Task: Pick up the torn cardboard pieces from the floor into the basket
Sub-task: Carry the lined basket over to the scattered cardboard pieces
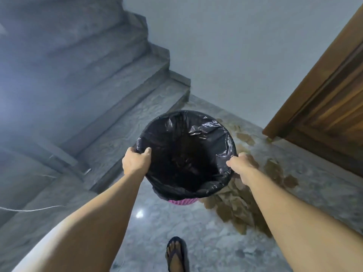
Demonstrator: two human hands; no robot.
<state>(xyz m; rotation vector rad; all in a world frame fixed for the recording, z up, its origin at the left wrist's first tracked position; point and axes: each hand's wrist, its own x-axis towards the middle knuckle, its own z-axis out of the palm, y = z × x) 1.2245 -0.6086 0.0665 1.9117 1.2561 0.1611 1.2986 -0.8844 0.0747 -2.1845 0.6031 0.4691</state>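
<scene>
A pink basket (181,202) lined with a black plastic bag (208,130) hangs in the air in front of me. My left hand (135,160) grips the lined rim on its left side. On the opposite side my right hand (242,165) grips the rim. Some brown scraps lie dimly at the bag's bottom. Several torn brown cardboard pieces (233,211) lie heaped on the grey marble floor below and to the right of the basket, with more scattered pieces (275,169) stretching toward the wall.
Grey stone stairs (110,107) rise on the left. A wooden door (330,114) stands at the right against the white wall. My foot in a dark sandal (176,254) is on the floor near the bottom edge.
</scene>
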